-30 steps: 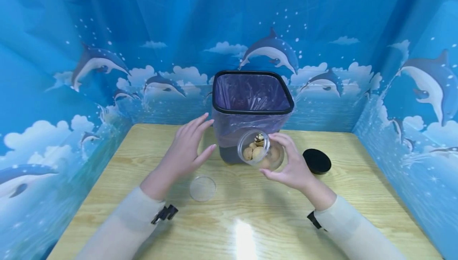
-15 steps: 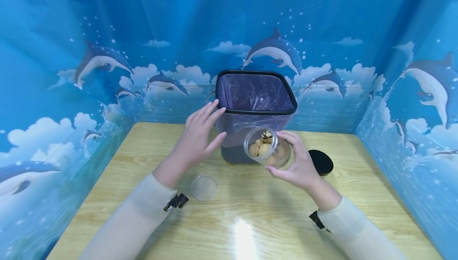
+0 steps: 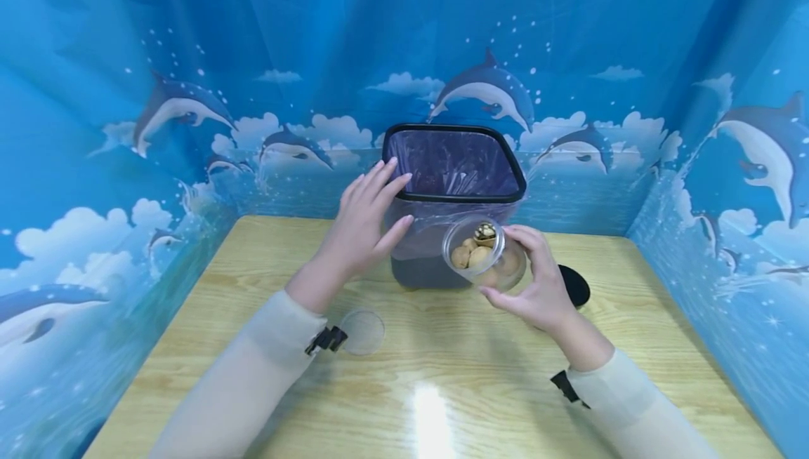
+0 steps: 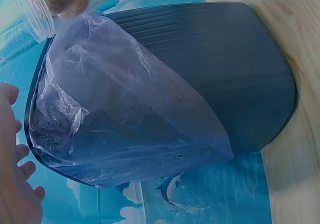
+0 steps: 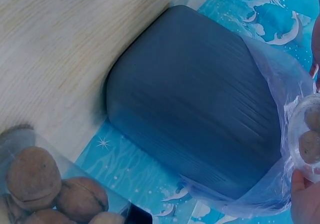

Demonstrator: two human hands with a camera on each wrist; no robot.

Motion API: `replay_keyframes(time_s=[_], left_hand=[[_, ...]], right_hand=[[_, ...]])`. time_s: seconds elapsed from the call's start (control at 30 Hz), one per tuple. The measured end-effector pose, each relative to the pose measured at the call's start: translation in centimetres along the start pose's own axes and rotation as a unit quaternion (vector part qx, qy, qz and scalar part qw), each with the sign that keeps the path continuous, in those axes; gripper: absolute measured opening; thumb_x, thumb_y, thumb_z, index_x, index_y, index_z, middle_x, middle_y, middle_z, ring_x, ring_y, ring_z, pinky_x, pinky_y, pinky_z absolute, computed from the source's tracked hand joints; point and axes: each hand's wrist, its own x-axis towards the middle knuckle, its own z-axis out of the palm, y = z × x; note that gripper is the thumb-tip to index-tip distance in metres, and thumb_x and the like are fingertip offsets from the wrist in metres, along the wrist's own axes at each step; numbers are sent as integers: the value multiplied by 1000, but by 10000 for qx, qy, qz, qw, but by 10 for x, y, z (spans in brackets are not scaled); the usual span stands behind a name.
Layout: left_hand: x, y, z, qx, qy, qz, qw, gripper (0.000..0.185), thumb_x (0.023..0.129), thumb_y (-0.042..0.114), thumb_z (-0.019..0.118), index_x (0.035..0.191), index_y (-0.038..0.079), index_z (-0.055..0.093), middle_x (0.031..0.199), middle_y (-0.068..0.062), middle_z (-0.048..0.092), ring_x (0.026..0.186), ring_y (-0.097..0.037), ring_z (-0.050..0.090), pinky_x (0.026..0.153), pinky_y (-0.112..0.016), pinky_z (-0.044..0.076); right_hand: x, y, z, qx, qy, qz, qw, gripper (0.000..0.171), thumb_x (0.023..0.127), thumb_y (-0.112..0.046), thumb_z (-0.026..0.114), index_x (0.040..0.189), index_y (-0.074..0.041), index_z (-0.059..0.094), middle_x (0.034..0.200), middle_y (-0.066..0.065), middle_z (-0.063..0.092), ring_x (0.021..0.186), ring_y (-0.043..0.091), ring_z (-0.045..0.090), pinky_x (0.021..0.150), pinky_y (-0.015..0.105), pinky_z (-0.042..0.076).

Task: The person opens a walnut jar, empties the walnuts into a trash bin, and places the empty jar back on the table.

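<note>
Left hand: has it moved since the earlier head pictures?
Yes. Judged against the trash bin in the head view, the left hand has moved rightward and forward, its fingers overlapping the left of the black rim.

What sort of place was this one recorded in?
Probably a staged recording booth: blue dolphin-print sheeting hangs behind and on both sides of a pale yellow wood-grain table, and small black fittings sit on both pale long sleeves.
</note>
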Motion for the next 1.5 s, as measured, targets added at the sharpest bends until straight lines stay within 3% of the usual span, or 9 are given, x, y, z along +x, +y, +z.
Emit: replay_keyframes(time_s=[0.2,0.37,0.53,0.93,1.5], left_hand=[[7,1,2,-20,-132,-14,9999,59,103,44,47,155,18,37,166,-6,21,153,-27,14,121,-54,10],[9,1,4,6,-245,-89,9997,58,104,44,46,156,20,36,166,-5,20,153,-25,11,121,-53,8],[10,1,8,121,-347,-102,9993,58,104,45,45,156,21,35,166,-4,19,153,-24,10,121,-54,9],[10,-1,10,204,-461,-133,9986,55,105,45,44,155,23,39,164,-3,26,153,-23,11,121,-54,9],[8,-3,15,145,-374,-131,9991,54,104,45,44,154,25,39,163,-4,28,153,-23,11,120,-57,6]], right_hand=[[12,-24,-5,-3,108,-19,9999,82,59,-5,82,130,16,46,127,31,50,129,16,44,112,28,34],[19,-35,-8,-1,249,-126,9996,75,75,-20,82,127,19,45,124,29,51,126,19,46,110,27,37],[19,-32,-10,102,378,-170,9991,83,84,-42,78,128,20,44,123,31,49,125,20,47,108,27,40],[18,-28,-13,249,512,-184,9982,84,83,-40,80,126,22,43,135,3,48,125,19,48,107,27,41],[21,-6,-32,179,886,-180,9957,94,78,-44,84,126,23,39,135,2,48,121,18,49,100,24,42]])
